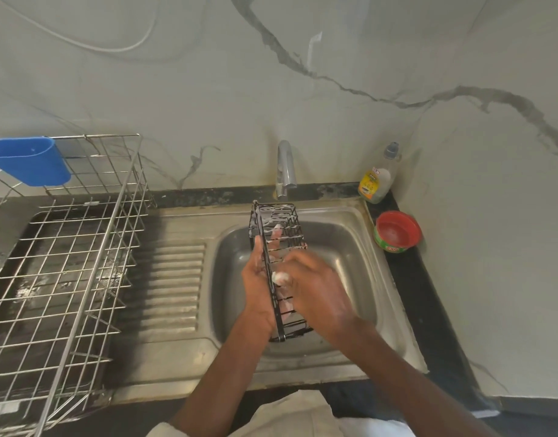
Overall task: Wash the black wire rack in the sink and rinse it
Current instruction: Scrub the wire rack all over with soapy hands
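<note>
A long black wire rack [279, 220], flecked with white suds, is held tilted over the steel sink basin [344, 244], its far end just under the tap [285, 168]. My left hand [255, 288] grips the rack's left side rail, fingers showing through the wires. Over the rack's near half, my right hand [317, 287] presses down with a small white sudsy scrubber [280, 277] under its fingers. No water is visible running from the tap.
A large steel dish-drying rack [60, 269] with a blue cutlery cup [28, 160] stands on the left. The ribbed drainboard [170, 279] lies between it and the basin. A dish-soap bottle [378, 179] and a red-topped tub [397, 231] stand at the right corner.
</note>
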